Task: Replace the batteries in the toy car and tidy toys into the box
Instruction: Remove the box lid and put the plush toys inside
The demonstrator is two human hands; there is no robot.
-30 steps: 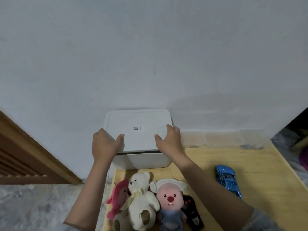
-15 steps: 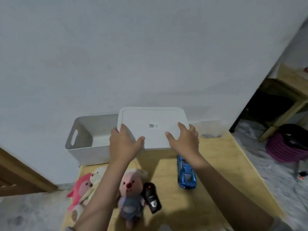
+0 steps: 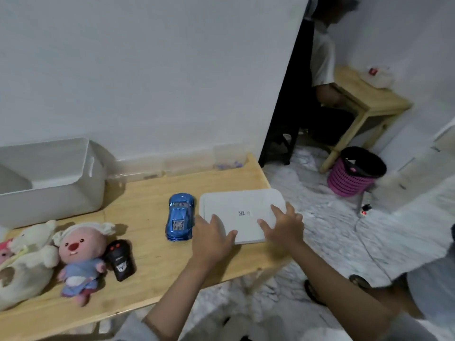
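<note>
The white box lid point(image 3: 242, 210) lies flat at the right end of the wooden table point(image 3: 145, 267). My left hand point(image 3: 211, 238) grips its near left corner and my right hand point(image 3: 283, 225) its near right edge. The blue toy car point(image 3: 179, 217) sits just left of the lid. The open white box point(image 3: 49, 178) stands at the back left against the wall. A black remote control point(image 3: 120, 259) lies beside a pink plush in blue clothes point(image 3: 78, 254), with a cream plush bear point(image 3: 29, 257) and a pink plush point(image 3: 3, 249) further left.
A clear plastic case point(image 3: 229, 156) sits at the table's back edge by the wall. Off the right end are a pink bin point(image 3: 354, 171), a small wooden table point(image 3: 364, 99), a seated person point(image 3: 320, 60) and a cable on the marble floor point(image 3: 320, 230).
Both hands lifted the lid off the box and carried it right, then down onto the table's right end beside the blue car. My view swung right with it.
</note>
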